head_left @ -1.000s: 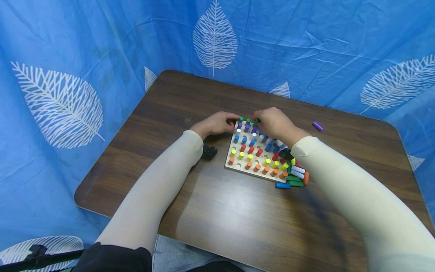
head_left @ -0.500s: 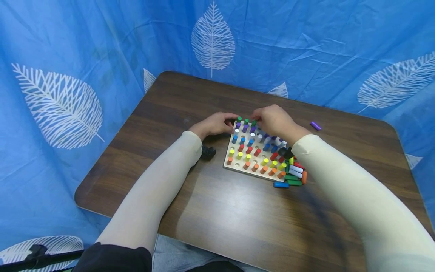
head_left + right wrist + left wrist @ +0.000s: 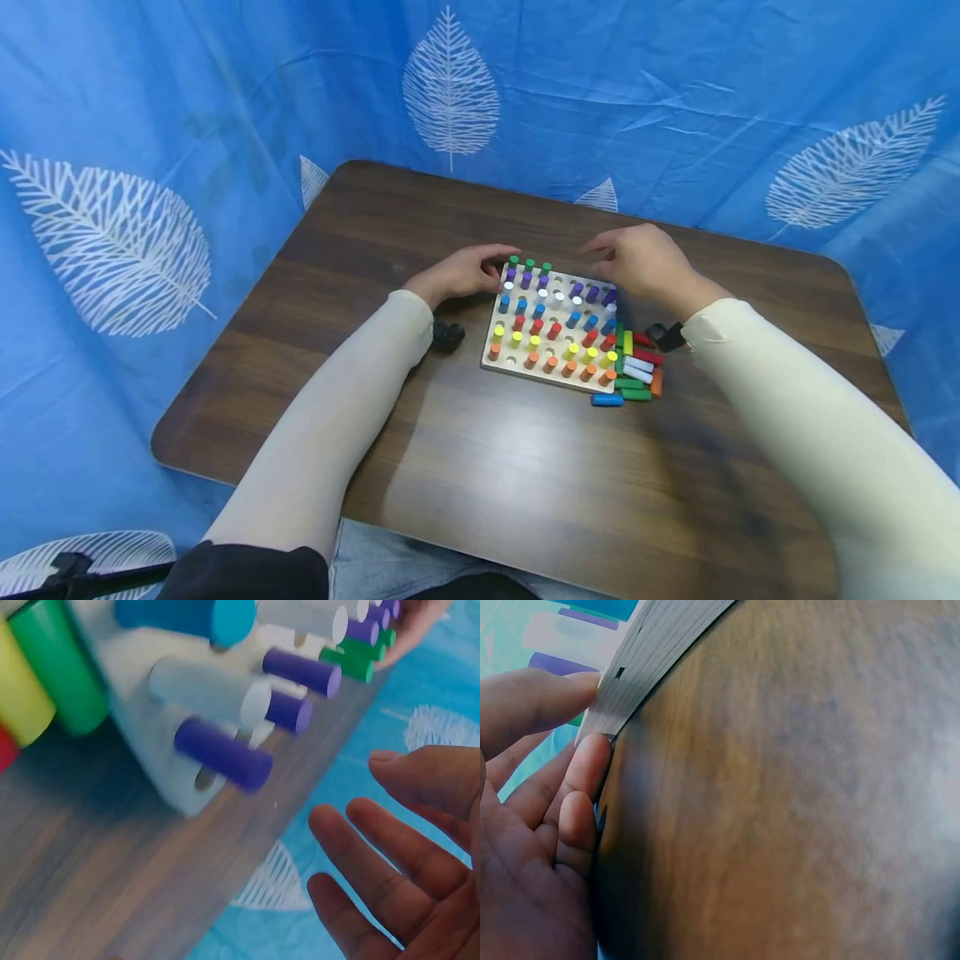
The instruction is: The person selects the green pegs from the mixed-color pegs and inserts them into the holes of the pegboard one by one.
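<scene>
A wooden pegboard [image 3: 517, 368] stands on the table, with rows of coloured round pegs upright in its holes. Green pegs [image 3: 529, 265] occupy its far-left row, where a few holes farther right show no peg. My left hand [image 3: 457, 273] holds the board's far-left corner, its thumb against the side edge in the left wrist view. Beyond the far-right corner, my right hand [image 3: 645, 260] is raised with its fingers spread and nothing in them. In the right wrist view, purple pegs [image 3: 225, 754] stand near that hand, apart from its fingertips.
Loose pegs [image 3: 637, 375] in green, white, red, yellow and orange lie against the board's right side. A loose blue peg [image 3: 607, 400] lies by the near-right corner. The brown table [image 3: 480, 492] backs onto a blue curtain [image 3: 540, 100] with white leaf prints.
My right hand has drawn away to the right from the green pegs on the far row. My left hand stays at the corner. The head view has shifted slightly.
</scene>
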Action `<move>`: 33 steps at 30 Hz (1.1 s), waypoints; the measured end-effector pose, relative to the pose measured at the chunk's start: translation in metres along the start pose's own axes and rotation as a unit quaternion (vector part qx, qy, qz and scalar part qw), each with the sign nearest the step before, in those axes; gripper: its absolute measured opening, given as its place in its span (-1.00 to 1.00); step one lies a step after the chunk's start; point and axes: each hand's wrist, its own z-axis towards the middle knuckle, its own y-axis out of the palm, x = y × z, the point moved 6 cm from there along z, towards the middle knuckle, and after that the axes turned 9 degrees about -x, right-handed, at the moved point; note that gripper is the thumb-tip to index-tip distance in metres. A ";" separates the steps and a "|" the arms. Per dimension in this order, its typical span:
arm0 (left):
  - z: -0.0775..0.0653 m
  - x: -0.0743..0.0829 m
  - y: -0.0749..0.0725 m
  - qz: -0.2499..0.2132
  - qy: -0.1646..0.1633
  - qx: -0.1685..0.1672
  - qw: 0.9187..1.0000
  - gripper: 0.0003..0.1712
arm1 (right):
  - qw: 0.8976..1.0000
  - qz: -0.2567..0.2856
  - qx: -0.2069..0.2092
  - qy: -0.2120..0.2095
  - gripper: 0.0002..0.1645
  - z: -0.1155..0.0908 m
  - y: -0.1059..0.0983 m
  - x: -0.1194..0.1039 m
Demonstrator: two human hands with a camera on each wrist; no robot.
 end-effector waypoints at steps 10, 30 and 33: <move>-0.006 -0.006 -0.007 0.013 -0.015 0.004 1.000 -0.23 | 0.999 0.028 -0.011 0.045 -0.50 -0.021 -0.001 0.029; 0.000 0.002 0.000 0.015 -0.012 -0.006 1.000 -0.28 | 0.998 0.032 -0.043 0.043 -0.53 -0.072 0.035 0.062; 0.001 0.002 0.001 0.018 -0.015 -0.006 1.000 -0.28 | 0.998 0.022 -0.044 0.037 -0.53 -0.077 0.041 0.059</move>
